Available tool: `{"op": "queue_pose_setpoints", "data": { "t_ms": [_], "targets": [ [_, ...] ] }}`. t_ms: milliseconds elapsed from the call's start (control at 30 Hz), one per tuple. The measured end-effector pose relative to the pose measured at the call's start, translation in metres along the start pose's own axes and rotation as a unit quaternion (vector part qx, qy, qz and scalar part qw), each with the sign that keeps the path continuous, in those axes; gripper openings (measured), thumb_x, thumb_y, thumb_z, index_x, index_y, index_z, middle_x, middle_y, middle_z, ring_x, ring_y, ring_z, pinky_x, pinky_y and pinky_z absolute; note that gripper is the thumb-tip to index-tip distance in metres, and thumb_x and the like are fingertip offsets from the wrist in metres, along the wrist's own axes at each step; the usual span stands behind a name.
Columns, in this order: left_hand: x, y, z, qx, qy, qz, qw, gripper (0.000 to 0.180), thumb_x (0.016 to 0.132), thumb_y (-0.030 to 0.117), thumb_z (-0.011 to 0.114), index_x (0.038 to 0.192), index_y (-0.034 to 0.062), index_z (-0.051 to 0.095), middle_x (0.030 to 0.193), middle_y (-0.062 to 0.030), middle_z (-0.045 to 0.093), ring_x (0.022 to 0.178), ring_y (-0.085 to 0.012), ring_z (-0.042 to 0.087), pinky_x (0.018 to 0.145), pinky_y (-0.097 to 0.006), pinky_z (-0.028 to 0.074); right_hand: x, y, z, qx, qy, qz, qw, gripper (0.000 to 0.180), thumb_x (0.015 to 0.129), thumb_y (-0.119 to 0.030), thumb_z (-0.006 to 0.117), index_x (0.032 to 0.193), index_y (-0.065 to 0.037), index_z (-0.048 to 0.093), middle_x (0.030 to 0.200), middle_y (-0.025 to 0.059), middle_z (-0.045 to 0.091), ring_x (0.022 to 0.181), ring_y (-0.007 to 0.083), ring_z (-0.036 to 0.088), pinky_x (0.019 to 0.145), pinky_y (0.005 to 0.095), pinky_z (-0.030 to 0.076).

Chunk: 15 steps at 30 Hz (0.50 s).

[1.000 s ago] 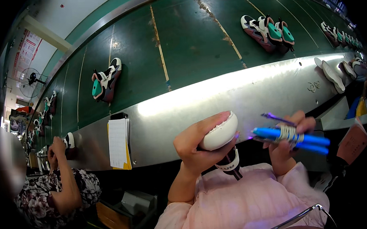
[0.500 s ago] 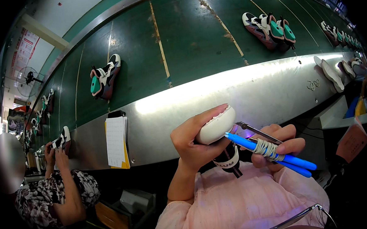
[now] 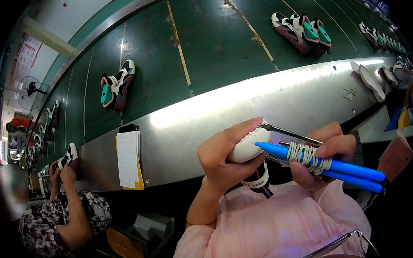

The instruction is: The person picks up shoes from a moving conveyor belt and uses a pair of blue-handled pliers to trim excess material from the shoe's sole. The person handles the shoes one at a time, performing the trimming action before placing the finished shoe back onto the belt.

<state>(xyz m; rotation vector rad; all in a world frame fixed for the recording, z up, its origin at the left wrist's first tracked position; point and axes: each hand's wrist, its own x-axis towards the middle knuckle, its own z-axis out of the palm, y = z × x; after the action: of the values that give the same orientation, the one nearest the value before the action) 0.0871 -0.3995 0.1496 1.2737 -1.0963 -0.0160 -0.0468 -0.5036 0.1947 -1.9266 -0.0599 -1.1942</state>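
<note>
The left hand was wrapped around a shoe at the near edge of the bench. The shoe's round white end was up, and its dark part hung down past that edge, in front of a pink top.

The right hand was also by the near edge of the bench, a bit farther right. Its fingers were closed around two blue pens with pale bands wound around them. It had a thin metal tool too, with the tip at the top rim of the white end. One pen's tip was by the white part, but I could not tell if they touched.

Papers lay on the bench's left part. Pale loops and white soles lay on its right part. Across the bench, more shoes sat on a green belt. At the bench's left end, a co-worker held another shoe.
</note>
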Motion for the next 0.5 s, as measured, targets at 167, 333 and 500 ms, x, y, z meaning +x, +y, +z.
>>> {"op": "queue_pose_setpoints", "data": {
  "t_ms": [167,333,500],
  "targets": [
    [0.001,0.005,0.000,0.025,-0.025,0.009,0.999,0.040,0.058,0.003,0.077,0.095,0.0004,0.064,0.089,-0.0129,0.066,0.075,-0.0199,0.066,0.067,-0.025,0.051,-0.005,-0.002,-0.008,0.046,-0.020,0.013,0.999,0.048,0.061,0.000,0.077,0.093,-0.011,0.043,0.079,0.0074,0.054,0.062,0.0123,0.052,0.053,0.0226,0.041],
    [0.006,-0.001,-0.011,0.085,0.005,0.032,0.996,0.039,0.060,0.008,0.079,0.093,-0.0010,0.061,0.089,-0.0124,0.066,0.076,-0.0192,0.066,0.070,-0.026,0.051,-0.029,-0.005,-0.011,0.080,0.128,0.070,0.986,0.048,0.067,-0.007,0.075,0.096,-0.010,0.037,0.083,0.0094,0.047,0.058,0.0149,0.056,0.051,0.0253,0.051],
    [0.034,-0.076,-0.040,0.011,0.081,-0.190,0.978,0.036,0.065,0.013,0.077,0.093,-0.0009,0.060,0.086,-0.0088,0.061,0.079,-0.0166,0.059,0.072,-0.026,0.048,-0.063,0.019,-0.017,0.216,0.155,0.223,0.938,0.035,0.079,-0.023,0.065,0.094,-0.006,0.038,0.083,0.0085,0.043,0.054,0.0112,0.052,0.039,0.0204,0.045]
  ]
}}
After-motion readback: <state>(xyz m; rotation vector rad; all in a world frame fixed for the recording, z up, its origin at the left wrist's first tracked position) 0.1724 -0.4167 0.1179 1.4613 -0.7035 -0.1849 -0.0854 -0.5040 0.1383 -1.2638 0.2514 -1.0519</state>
